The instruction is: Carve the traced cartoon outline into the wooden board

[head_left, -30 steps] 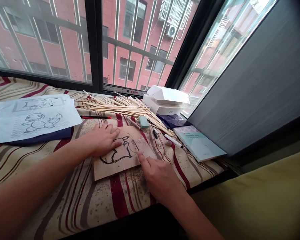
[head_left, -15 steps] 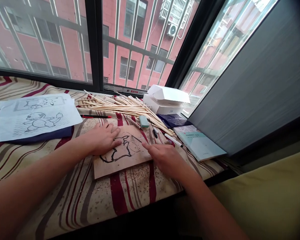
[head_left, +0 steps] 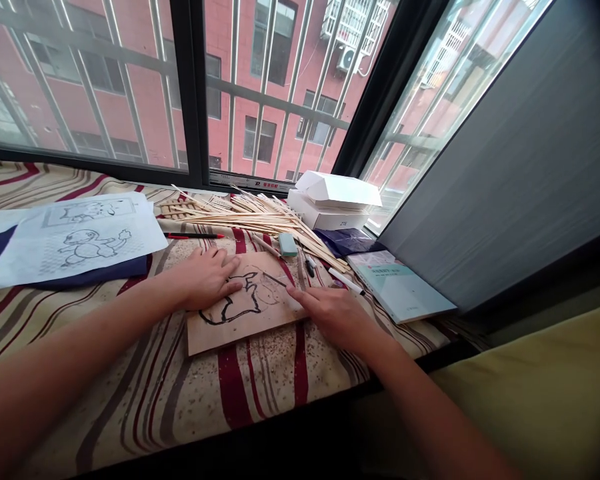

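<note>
A thin wooden board (head_left: 215,340) lies on the striped cloth, with a thick black outline drawing on it and fainter lines at its right. My left hand (head_left: 210,277) rests flat across the board's left part, fingers spread, covering some of the drawing. At the right side of the board, my right hand (head_left: 333,313) is closed around a thin dark stick-like tool (head_left: 274,279). Its tip points to the upper left over the faint lines; its exact kind cannot be made out, and the hand hides its rear end.
Wood crumbs dot the striped cloth (head_left: 170,373). Behind the board are a pale green eraser (head_left: 287,245), a white marker (head_left: 347,281), thin wooden strips (head_left: 250,217) and a white box (head_left: 330,200). A book (head_left: 405,287) lies right, printed drawings (head_left: 90,243) left, a red-black pen (head_left: 193,235) between.
My right hand and the tool have shifted very slightly to the right. My left hand stays on the board. The whole view has moved a little.
</note>
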`<action>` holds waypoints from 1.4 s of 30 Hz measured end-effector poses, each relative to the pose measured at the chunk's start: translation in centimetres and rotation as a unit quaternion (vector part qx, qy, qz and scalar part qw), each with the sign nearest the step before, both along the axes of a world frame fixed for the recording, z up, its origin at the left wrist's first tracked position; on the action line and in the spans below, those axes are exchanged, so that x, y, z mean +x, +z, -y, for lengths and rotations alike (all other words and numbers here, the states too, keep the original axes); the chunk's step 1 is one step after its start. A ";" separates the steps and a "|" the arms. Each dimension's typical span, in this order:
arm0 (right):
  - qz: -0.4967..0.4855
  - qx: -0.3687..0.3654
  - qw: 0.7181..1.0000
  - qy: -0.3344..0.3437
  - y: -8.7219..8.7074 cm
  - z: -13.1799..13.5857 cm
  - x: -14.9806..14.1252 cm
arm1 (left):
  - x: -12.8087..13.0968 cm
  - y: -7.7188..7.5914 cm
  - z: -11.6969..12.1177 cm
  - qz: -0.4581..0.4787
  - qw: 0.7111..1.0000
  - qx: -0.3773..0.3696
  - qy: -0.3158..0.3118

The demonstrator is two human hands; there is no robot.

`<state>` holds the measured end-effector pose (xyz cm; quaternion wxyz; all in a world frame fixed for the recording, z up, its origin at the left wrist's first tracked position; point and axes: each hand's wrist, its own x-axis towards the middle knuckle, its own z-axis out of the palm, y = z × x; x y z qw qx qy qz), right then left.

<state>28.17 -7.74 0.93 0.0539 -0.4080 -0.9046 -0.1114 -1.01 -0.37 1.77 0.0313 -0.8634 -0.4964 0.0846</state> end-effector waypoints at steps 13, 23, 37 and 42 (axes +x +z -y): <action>-0.165 0.005 0.977 -0.132 -1.9 1.2 -3.0 | -0.5 -1.4 -0.1 0.015 0.999 -0.003 0.031; -0.173 0.015 0.981 -0.081 -2.6 1.3 -2.4 | -0.7 -2.2 -0.2 0.098 0.990 -0.046 0.088; -0.149 -0.007 0.988 -0.038 -1.9 -0.3 -0.9 | -0.3 -2.9 0.0 0.115 0.988 0.018 0.105; -0.101 0.000 0.993 -0.068 -2.4 -0.1 -2.4 | -0.3 -2.8 0.0 0.120 0.987 0.020 0.101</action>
